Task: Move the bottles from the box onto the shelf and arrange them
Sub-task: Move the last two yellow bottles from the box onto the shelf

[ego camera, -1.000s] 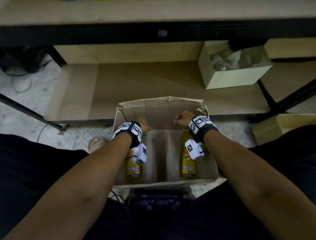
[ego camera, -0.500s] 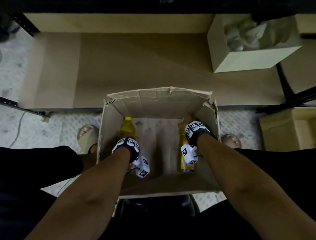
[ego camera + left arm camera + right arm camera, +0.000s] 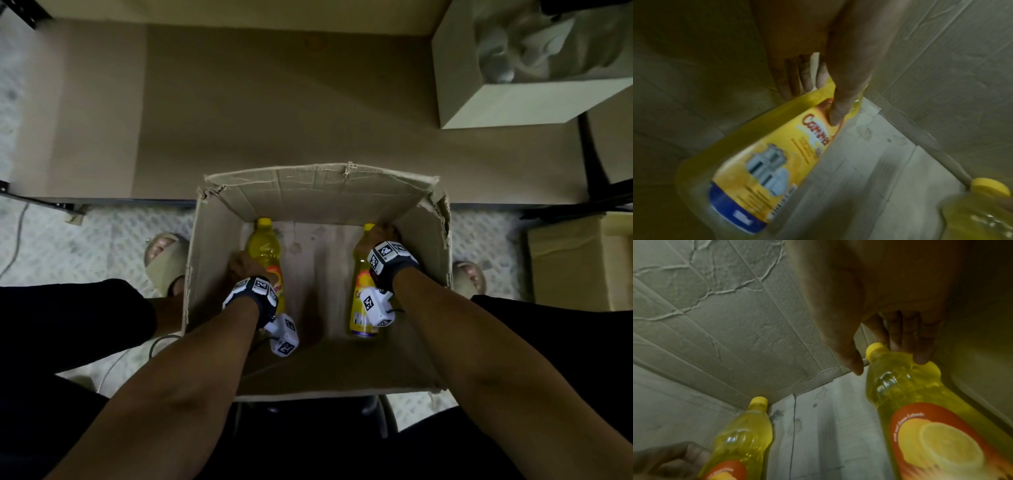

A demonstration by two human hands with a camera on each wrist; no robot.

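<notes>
An open cardboard box (image 3: 318, 192) sits on the floor in front of the low brown shelf (image 3: 274, 102). Two yellow bottles lie inside it, caps toward the shelf. My left hand (image 3: 243, 265) grips the left bottle (image 3: 263, 250) at mid-body; the left wrist view shows the thumb (image 3: 836, 116) on its label (image 3: 777, 162) and the fingers (image 3: 807, 76) behind. My right hand (image 3: 378, 236) holds the right bottle (image 3: 359, 298) at the neck; its fingers (image 3: 920, 356) curl over the shoulder, with the thumb (image 3: 855, 365) beside the yellow cap (image 3: 875, 348).
A pale box (image 3: 513, 102) holding white crumpled material stands on the shelf at the right. Another cardboard box (image 3: 575, 260) is on the floor to the right. Sandalled feet (image 3: 164, 257) (image 3: 469, 277) flank the box. A black shelf post (image 3: 592, 164) rises at the right.
Both hands went down from the box's far rim onto the two bottles inside. The view tilted downward, so the box now appears larger and closer.
</notes>
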